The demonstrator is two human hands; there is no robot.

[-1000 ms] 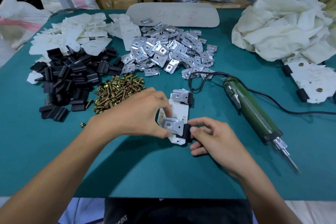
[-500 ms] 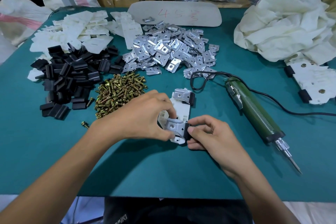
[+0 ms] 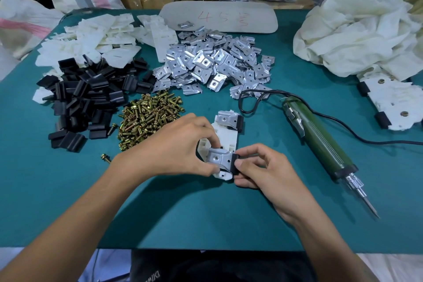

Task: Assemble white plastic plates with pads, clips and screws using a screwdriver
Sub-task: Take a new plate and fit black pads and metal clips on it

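I am seating the second set of fittings on the white plastic plate [image 3: 226, 138], which lies on the teal table [image 3: 206, 213] between my two hands. The fingers of my left hand [image 3: 169, 151] are curled over the plate's near left side and pinch the bent silver metal clip [image 3: 220, 157] down onto it. My right hand [image 3: 267, 167] pinches the small black pad [image 3: 235, 163] between thumb and forefinger at the clip's right edge, pressing it against the plate. At the far end a second silver clip [image 3: 226, 118] and its black pad [image 3: 239, 122] sit in place. I see no screw in either clip's hole, so I judge the fitting nearly done and the fastening not begun. Next I need a screw from the heap of brass-coloured screws [image 3: 148, 117] just left of the plate, dropped into the near hole, then the green electric screwdriver [image 3: 318, 142] lying to the right. One hand must keep clip and pad aligned while the other lets go.
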